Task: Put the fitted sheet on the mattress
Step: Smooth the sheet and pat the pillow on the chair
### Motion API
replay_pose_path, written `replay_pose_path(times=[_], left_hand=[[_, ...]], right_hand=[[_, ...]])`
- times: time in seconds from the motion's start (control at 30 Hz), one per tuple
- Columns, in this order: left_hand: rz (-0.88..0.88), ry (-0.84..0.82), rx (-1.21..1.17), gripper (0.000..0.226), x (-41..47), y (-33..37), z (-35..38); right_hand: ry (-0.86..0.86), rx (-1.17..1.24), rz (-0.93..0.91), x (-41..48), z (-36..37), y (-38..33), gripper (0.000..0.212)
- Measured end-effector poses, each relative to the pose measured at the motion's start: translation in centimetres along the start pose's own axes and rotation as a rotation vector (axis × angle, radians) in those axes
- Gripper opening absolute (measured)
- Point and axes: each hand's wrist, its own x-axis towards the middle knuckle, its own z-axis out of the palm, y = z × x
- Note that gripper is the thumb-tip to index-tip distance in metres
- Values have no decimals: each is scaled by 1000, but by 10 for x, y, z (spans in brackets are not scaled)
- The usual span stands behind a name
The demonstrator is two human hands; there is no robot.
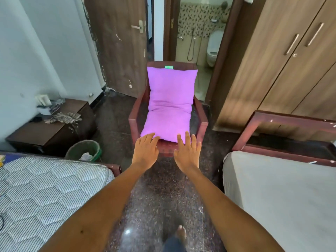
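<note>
A bare quilted mattress [47, 193] with a grey hexagon pattern lies at the lower left. A second bed [283, 193] at the right is covered in plain grey-white cloth. Straight ahead, a purple pillow [169, 104] is slumped on a dark red wooden chair [202, 122]. My left hand [146, 150] and my right hand [188, 151] reach forward with fingers spread. Their fingertips are at the pillow's near edge, and neither hand holds anything. No loose sheet is visible.
A dark bedside table [54, 124] with a checked cloth and small items stands at the left wall. A green bin [84, 150] sits beside it. A wooden wardrobe [283, 57] fills the right. An open bathroom doorway [196, 33] is behind the chair. My foot [181, 233] is on the speckled floor.
</note>
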Motion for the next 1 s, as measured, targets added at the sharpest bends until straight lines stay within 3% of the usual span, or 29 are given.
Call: replay_pose_path(times=[0.5,0.8,1.0], left_hand=[[-84,-174,0,41,279,-60,117],[-28,-205,-45,36,428,-132,185],[-287,-264,-193,40,492,-174,252]], right_hand=[[-119,-68,-68,316,61,47,63],[-168,-115,77,455,112,68,61],[-199,-45,232,537,172,86,66]])
